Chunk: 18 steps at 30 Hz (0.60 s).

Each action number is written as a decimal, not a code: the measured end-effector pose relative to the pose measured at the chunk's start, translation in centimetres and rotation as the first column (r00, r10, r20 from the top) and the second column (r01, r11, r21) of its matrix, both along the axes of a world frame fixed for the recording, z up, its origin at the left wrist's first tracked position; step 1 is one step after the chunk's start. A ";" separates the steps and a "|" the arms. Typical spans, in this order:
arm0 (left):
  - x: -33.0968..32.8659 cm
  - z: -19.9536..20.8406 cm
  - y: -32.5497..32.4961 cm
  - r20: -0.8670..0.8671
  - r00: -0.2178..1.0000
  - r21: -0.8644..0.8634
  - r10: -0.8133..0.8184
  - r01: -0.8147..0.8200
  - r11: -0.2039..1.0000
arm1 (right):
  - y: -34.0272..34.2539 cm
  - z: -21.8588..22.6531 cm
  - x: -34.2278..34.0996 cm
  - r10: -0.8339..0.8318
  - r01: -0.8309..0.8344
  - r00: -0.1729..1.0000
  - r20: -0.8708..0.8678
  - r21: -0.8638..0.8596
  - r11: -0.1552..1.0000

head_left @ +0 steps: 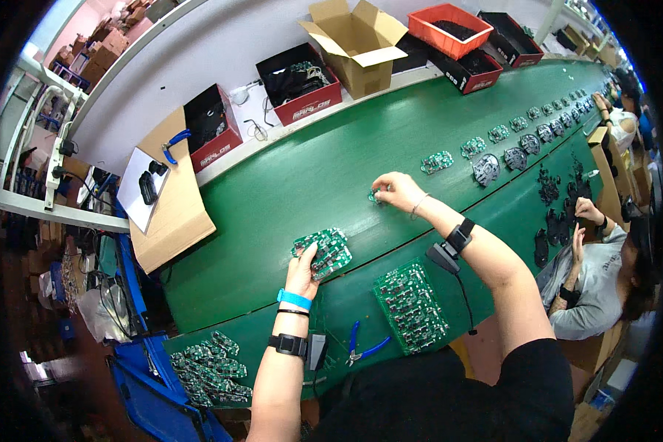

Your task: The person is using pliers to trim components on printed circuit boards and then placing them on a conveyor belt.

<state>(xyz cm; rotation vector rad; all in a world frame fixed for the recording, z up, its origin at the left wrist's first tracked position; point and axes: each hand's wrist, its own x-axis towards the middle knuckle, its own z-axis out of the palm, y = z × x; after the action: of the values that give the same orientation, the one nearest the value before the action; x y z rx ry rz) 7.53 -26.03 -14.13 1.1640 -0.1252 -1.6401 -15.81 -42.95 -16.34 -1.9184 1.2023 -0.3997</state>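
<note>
My left hand (pixel 300 274) is closed around a green circuit board panel (pixel 330 252), thumb on top, just above the green work surface. Farther off and to the right, my right hand (pixel 399 193) pinches a small green circuit board (pixel 376 196), mostly hidden by the fingers. Beyond it, a row of small circuit boards starts with one board (pixel 436 162) and runs to the far right, beside dark round housings (pixel 486 169). Nearer me lies a larger sheet of joined circuit boards (pixel 411 306), and blue-handled pliers (pixel 361 348) rest beside it.
Loose circuit boards (pixel 210 368) are heaped at the near left. Red-and-black boxes (pixel 302 85), an open carton (pixel 357 51) and an orange bin (pixel 449 29) line the back ledge. A co-worker (pixel 589 280) sits at the right, near black parts (pixel 556 225).
</note>
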 end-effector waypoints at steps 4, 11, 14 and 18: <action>-0.7 -0.9 -0.9 0.062 0.996 -0.025 -0.061 0.063 0.998 | 4.7 2.6 4.5 0.236 -0.250 0.947 0.217 0.038 0.968; -0.2 -2.1 -1.0 -0.063 0.983 0.194 0.175 -0.160 0.968 | 5.8 0.7 5.9 0.021 -0.147 0.901 0.433 0.260 0.954; 2.5 -3.6 -0.8 0.152 0.966 0.220 0.208 -0.239 0.946 | 4.2 0.6 6.2 -0.115 -0.014 0.917 0.381 0.318 0.948; 4.6 -4.0 -1.5 0.225 0.955 0.232 0.191 -0.243 0.942 | 1.4 -1.9 5.8 -0.072 0.039 0.978 0.194 0.167 0.985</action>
<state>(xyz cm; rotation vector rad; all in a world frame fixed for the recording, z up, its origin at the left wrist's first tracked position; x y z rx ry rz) 12.13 -27.50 -18.14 1.4865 0.0919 -1.3677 -10.00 -41.57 -18.23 -1.6664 1.1220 -0.4965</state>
